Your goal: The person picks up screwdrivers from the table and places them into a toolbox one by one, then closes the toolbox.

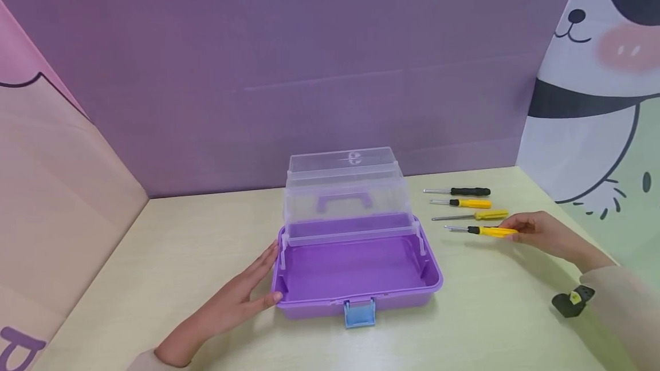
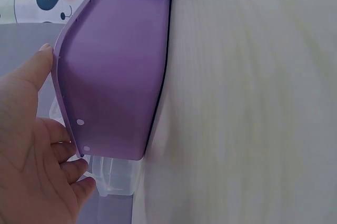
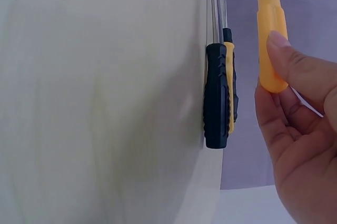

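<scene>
My left hand (image 1: 241,295) rests at the left end of a purple toolbox (image 1: 356,302), its thumb and fingers spread along the rim. The box stands with its clear lid (image 1: 345,179) raised, and a blue latch (image 1: 360,314) hangs at the front. To the right, my right hand (image 1: 541,233) pinches the handle end of a yellow screwdriver (image 3: 271,50), lifted above the table. Beneath it in the right wrist view lies a black-handled screwdriver (image 3: 216,98), mostly hidden by the held one in the head view.
Behind the held screwdriver lie a yellow-green screwdriver (image 1: 490,215), a yellow one with a black collar (image 1: 471,203) and a black one (image 1: 470,192). A purple backdrop (image 1: 258,85) closes off the rear of the pale table (image 1: 154,262); printed panels stand at both sides.
</scene>
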`<action>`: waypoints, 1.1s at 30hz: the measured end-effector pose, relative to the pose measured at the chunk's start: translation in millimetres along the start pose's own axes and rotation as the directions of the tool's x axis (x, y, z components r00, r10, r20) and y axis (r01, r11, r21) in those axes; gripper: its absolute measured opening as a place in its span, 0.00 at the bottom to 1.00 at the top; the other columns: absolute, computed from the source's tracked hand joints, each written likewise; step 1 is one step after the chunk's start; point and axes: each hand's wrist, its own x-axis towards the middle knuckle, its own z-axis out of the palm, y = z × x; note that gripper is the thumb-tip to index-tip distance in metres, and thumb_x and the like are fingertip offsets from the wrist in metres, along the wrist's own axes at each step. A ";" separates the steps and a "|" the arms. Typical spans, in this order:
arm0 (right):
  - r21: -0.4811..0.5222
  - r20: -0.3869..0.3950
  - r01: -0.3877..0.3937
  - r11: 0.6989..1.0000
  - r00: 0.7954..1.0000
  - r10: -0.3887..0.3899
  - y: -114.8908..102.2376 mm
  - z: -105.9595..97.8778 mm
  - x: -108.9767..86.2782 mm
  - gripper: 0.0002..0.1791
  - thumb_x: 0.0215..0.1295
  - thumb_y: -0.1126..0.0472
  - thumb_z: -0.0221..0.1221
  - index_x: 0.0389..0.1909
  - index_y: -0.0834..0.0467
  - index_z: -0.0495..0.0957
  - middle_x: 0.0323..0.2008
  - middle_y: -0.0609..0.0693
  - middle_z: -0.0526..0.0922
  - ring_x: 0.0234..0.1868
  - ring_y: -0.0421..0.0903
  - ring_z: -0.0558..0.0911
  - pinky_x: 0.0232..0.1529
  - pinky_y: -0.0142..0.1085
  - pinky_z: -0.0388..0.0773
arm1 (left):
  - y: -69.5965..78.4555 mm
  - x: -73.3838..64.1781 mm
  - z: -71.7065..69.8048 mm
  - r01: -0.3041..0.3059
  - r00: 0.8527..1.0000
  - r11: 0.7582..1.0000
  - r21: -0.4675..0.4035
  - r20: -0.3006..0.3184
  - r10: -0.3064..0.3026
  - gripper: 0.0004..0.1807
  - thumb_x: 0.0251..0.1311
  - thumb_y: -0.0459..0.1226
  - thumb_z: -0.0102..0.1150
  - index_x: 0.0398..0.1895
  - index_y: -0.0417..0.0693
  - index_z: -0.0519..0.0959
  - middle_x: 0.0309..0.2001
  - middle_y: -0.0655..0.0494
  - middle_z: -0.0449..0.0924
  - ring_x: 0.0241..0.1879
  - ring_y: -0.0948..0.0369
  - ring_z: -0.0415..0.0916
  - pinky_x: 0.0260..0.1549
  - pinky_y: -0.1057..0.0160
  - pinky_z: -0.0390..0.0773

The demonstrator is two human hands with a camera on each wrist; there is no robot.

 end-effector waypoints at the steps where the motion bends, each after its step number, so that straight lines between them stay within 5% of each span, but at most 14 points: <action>1: 0.002 -0.003 0.005 1.000 1.000 -0.005 -0.6 0.1 -0.1 0.13 0.58 0.68 0.62 0.43 0.70 0.78 0.39 0.55 0.82 0.34 0.31 0.75 0.36 0.25 0.79 | 0.2 -0.2 -0.1 0.003 1.000 1.000 0.003 0.003 -0.003 0.42 0.65 0.46 0.54 0.75 0.50 0.44 0.75 0.54 0.38 0.71 0.45 0.45 0.61 0.40 0.58; 14: -0.051 -0.065 -0.055 0.997 0.997 0.051 -8.7 1.1 0.7 0.17 0.60 0.61 0.62 0.45 0.69 0.78 0.42 0.59 0.81 0.35 0.31 0.74 0.37 0.24 0.78 | -0.5 -1.0 0.0 0.014 1.000 1.000 0.003 0.006 -0.014 0.42 0.64 0.47 0.54 0.75 0.50 0.44 0.75 0.53 0.39 0.71 0.45 0.45 0.61 0.39 0.59; 33: -0.022 -0.115 -0.026 0.999 0.993 0.023 -27.2 -1.2 -1.8 0.15 0.60 0.67 0.62 0.47 0.71 0.77 0.44 0.64 0.80 0.35 0.31 0.77 0.37 0.24 0.79 | -1.4 -0.1 0.3 0.008 1.000 1.000 0.007 0.007 -0.008 0.42 0.65 0.47 0.54 0.75 0.50 0.43 0.75 0.54 0.37 0.71 0.44 0.45 0.61 0.40 0.57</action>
